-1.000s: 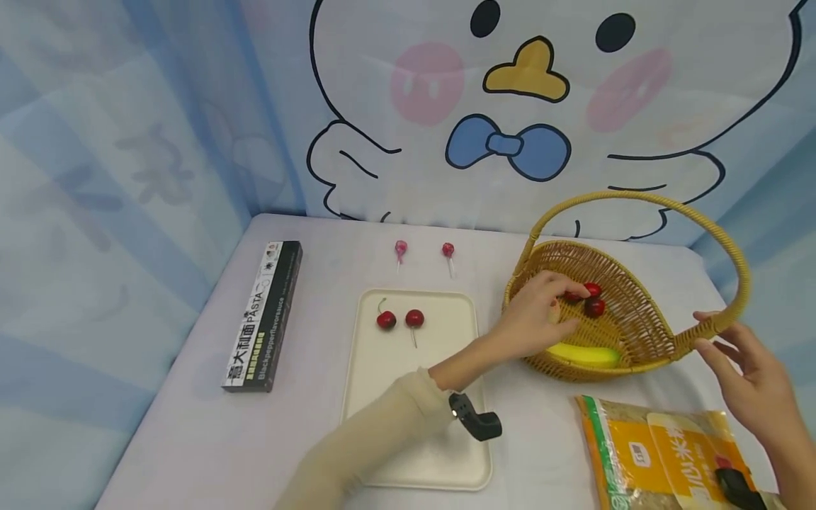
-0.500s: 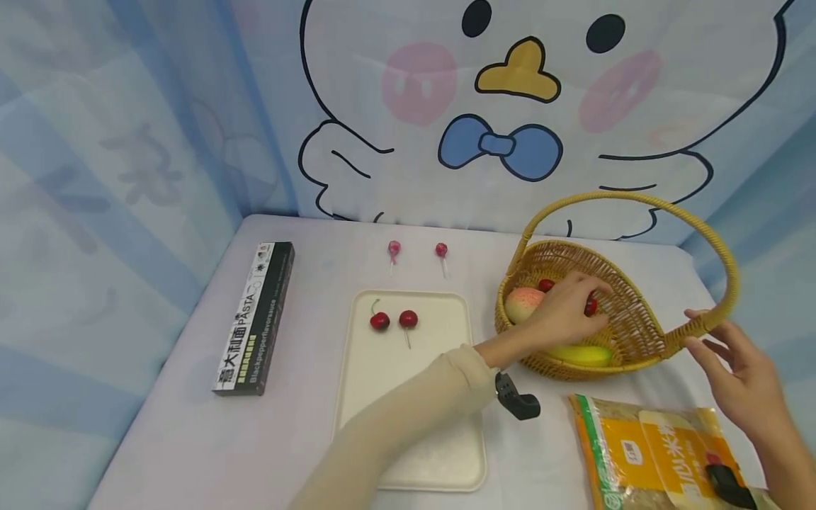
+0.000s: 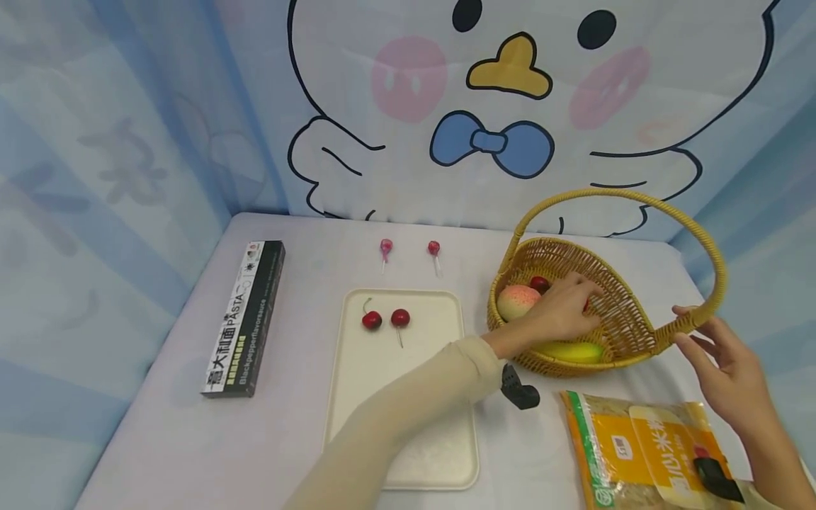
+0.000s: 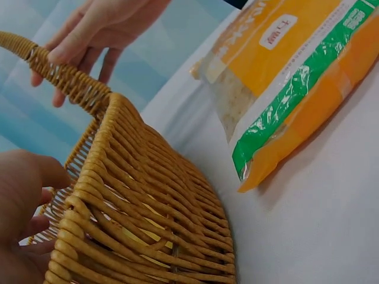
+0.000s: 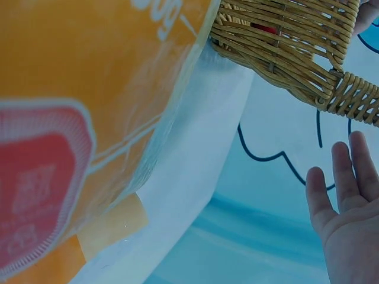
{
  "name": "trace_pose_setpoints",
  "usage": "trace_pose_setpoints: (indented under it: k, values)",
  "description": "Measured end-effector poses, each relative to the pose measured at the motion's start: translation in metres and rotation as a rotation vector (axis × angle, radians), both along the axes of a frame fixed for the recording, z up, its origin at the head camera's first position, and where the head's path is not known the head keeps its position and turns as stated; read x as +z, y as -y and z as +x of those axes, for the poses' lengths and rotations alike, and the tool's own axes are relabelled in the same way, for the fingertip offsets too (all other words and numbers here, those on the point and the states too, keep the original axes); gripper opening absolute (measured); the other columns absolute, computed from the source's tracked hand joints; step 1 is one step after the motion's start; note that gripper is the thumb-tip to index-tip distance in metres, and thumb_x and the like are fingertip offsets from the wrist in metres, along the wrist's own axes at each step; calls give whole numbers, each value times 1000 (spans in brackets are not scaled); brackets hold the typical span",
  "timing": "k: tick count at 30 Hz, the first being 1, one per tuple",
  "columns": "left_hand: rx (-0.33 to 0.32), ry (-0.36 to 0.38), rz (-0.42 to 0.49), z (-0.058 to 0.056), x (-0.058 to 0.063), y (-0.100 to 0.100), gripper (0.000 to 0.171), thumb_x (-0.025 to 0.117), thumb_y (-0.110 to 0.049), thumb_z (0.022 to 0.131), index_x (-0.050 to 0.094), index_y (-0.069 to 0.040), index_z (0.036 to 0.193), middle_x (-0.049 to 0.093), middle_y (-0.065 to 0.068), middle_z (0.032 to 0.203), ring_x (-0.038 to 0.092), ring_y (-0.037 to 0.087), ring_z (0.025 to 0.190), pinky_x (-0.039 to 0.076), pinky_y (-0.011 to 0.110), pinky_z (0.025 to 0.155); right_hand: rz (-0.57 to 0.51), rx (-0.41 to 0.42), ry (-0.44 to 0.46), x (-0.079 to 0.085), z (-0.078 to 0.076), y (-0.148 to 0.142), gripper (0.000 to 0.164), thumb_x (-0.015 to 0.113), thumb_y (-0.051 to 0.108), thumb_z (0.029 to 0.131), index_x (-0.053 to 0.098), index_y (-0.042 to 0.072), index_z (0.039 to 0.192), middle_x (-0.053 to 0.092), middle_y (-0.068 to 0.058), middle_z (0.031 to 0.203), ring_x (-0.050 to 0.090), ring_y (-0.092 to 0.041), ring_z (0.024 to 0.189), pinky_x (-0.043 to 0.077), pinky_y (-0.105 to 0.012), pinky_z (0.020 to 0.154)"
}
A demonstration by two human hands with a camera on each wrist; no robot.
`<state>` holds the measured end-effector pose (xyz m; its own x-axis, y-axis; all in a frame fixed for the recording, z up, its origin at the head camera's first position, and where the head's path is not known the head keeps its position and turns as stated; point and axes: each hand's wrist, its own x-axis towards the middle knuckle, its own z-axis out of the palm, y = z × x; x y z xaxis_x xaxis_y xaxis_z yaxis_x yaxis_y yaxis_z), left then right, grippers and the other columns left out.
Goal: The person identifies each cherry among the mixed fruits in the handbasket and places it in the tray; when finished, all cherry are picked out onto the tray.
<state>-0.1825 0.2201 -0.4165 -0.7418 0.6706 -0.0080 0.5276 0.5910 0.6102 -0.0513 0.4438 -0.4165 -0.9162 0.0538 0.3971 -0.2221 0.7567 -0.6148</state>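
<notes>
My left hand (image 3: pixel 564 306) is inside the wicker basket (image 3: pixel 631 336), fingers bent down around a cherry (image 3: pixel 586 304) that is mostly hidden by them. A peach (image 3: pixel 518 302), another cherry (image 3: pixel 540 285) and a banana (image 3: pixel 570 352) lie in the basket near that hand. In the left wrist view, the basket's rim partly covers the left hand (image 4: pixel 23 213). At the right base of the handle (image 3: pixel 685 327), my right hand (image 3: pixel 727 368) holds on, thumb in front and fingers behind. The right wrist view shows other fingers (image 5: pixel 343 177) extended below the handle.
Left of the basket, a cream tray (image 3: pixel 357 397) bears two cherries (image 3: pixel 386 319). Two lollipops (image 3: pixel 410 249) lie behind it. A black pasta box (image 3: pixel 245 319) stands farther left. In front of the basket lies an orange grain bag (image 3: pixel 644 446). A curtain (image 3: pixel 382 177) backs the table.
The left hand has moved rightward within the basket, off the peach and over to the cherries, uncovering the peach. The right hand has stayed at the handle. The whole head view has shifted slightly.
</notes>
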Motion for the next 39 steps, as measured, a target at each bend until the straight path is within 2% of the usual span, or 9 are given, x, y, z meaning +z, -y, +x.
trace_pose_setpoints:
  k: [8, 19, 22, 25, 27, 30, 31, 35, 39]
  values:
    - [-22, 10, -58, -5, 0, -15, 55, 64, -41, 105, 52, -29, 157, 46, -11, 160, 49, 4, 140, 46, 17, 107, -11, -1, 16, 3, -1, 0, 45, 59, 1, 106, 54, 4, 151, 50, 35, 142, 46, 21, 125, 34, 6, 99]
    - [-61, 12, -187, -13, 0, -20, 58, 58, -43, 108, 45, -26, 162, 46, -12, 162, 47, 3, 146, 40, 16, 118, -12, 0, 44, 7, -3, 2, 47, 61, 3, 106, 53, 6, 153, 50, 36, 143, 47, 23, 122, 36, 6, 94]
    - [-82, -29, -212, -15, -1, -21, 53, 59, -40, 108, 51, -23, 158, 53, -11, 155, 51, 3, 138, 42, 16, 113, -9, -6, 47, 7, -3, 2, 47, 61, 3, 106, 53, 6, 153, 50, 36, 143, 48, 23, 120, 36, 6, 93]
    - [-94, -80, -248, -16, -2, -24, 37, 59, -36, 108, 65, -20, 141, 62, -10, 138, 56, 3, 122, 45, 16, 102, -12, -6, 48, 7, -3, 1, 47, 61, 3, 106, 54, 7, 153, 51, 36, 143, 49, 22, 120, 36, 6, 93]
    - [-83, -74, -262, -15, -3, -26, 22, 61, -31, 107, 70, -21, 125, 63, -10, 125, 57, 4, 108, 47, 17, 92, -16, 1, 39, 7, -3, 0, 46, 60, 1, 106, 54, 6, 152, 51, 34, 143, 49, 21, 122, 37, 6, 94]
    - [-54, -35, -266, -12, -6, -30, 4, 64, -22, 105, 68, -22, 107, 62, -10, 113, 53, 5, 92, 46, 17, 76, -22, 12, 25, 6, -2, 0, 46, 60, -1, 105, 55, 5, 151, 52, 33, 143, 50, 20, 123, 38, 5, 95]
    - [-41, -17, -264, -11, -6, -31, 3, 65, -20, 104, 67, -22, 104, 61, -10, 109, 53, 6, 88, 46, 18, 72, -24, 13, 22, 5, -2, 0, 46, 60, -2, 105, 55, 5, 150, 53, 32, 143, 50, 19, 124, 38, 5, 96]
    - [-10, -4, -259, -7, -9, -35, 13, 66, -16, 103, 62, -22, 92, 56, -8, 92, 49, 7, 75, 43, 20, 60, -31, 6, 21, 3, 1, 1, 46, 60, -2, 105, 55, 4, 150, 54, 32, 141, 50, 19, 125, 38, 5, 96]
    - [17, -16, -258, -6, -9, -37, 19, 68, -17, 102, 61, -22, 85, 51, -7, 80, 47, 7, 69, 42, 21, 55, -24, -8, 33, 2, 2, -1, 47, 61, -1, 105, 55, 6, 151, 53, 32, 141, 49, 20, 124, 38, 5, 94]
